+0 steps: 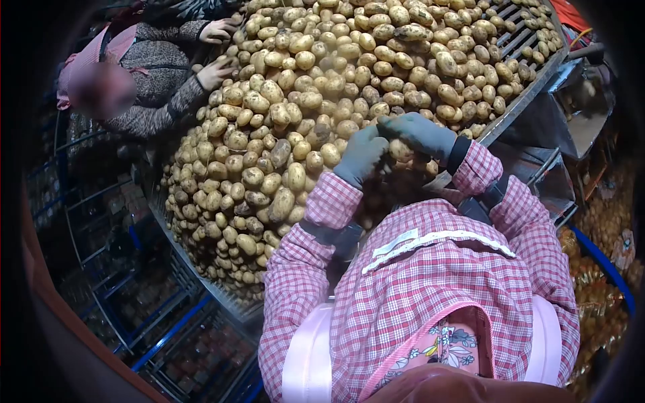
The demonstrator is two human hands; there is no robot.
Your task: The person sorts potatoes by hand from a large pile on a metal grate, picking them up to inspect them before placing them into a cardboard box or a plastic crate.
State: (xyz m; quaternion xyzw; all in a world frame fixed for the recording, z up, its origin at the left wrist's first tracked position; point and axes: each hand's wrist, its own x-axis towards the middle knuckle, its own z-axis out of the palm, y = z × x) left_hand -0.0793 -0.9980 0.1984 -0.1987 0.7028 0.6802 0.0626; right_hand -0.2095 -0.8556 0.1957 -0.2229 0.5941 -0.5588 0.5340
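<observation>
Both my hands wear grey-blue gloves and are close together at the near edge of a large heap of potatoes point(295, 114). My left hand point(361, 154) reaches down with its fingers curled. Just to the right, my right hand point(420, 134) bends over with its fingers pressed together and pointing left, the tips close to my left hand. A potato point(401, 150) shows under the right palm, between the hands. Whatever lies inside the curled fingers is hidden. The potatoes are yellowish, some with dark soil patches.
Across the heap at the upper left, a co-worker's two hands point(216, 72) touch potatoes. A slatted metal bed point(514, 30) shows at the upper right, with a metal rim point(521, 107). Beside it stands a metal chute point(578, 107). Blue-framed crates point(144, 295) are at lower left.
</observation>
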